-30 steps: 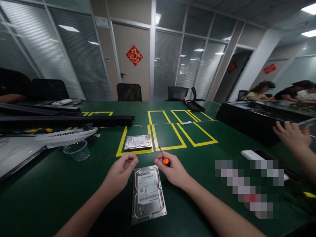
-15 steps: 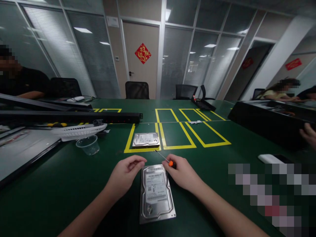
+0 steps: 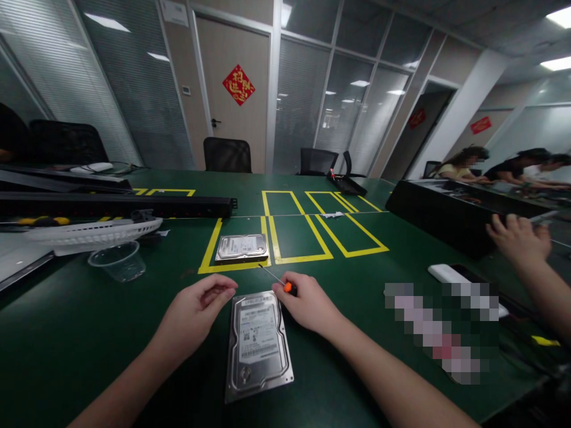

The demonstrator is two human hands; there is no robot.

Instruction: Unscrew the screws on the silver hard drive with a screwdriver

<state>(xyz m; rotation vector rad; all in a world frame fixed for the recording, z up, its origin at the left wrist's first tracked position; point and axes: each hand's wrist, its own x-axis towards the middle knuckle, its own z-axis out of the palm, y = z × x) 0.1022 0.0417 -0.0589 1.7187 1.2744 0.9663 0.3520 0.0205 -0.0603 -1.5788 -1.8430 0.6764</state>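
Flat on the green table lies a silver hard drive [image 3: 259,348], label side up, directly in front of me. At its upper left corner is my left hand [image 3: 198,300], thumb and fingers pinched together; whatever may be between them is hidden. My right hand [image 3: 307,300] is wrapped round a screwdriver [image 3: 288,288] with an orange and black handle, beside the drive's upper right corner. The thin shaft points forward and left, its tip near a yellow tape line. Beyond the tip, a second hard drive [image 3: 242,247] rests inside a yellow taped rectangle.
To the left are a clear plastic cup [image 3: 118,261], a white slotted part [image 3: 93,233] and a long black bar [image 3: 116,205]. On the right, a co-worker's hand [image 3: 520,238] touches a black case [image 3: 439,217]. A white object [image 3: 439,274] lies nearer me. Several people sit farther back.
My view has turned right, so the scene sits farther left. More of the co-worker's arm at the black case shows. Both my hands keep about the same place by the drive.
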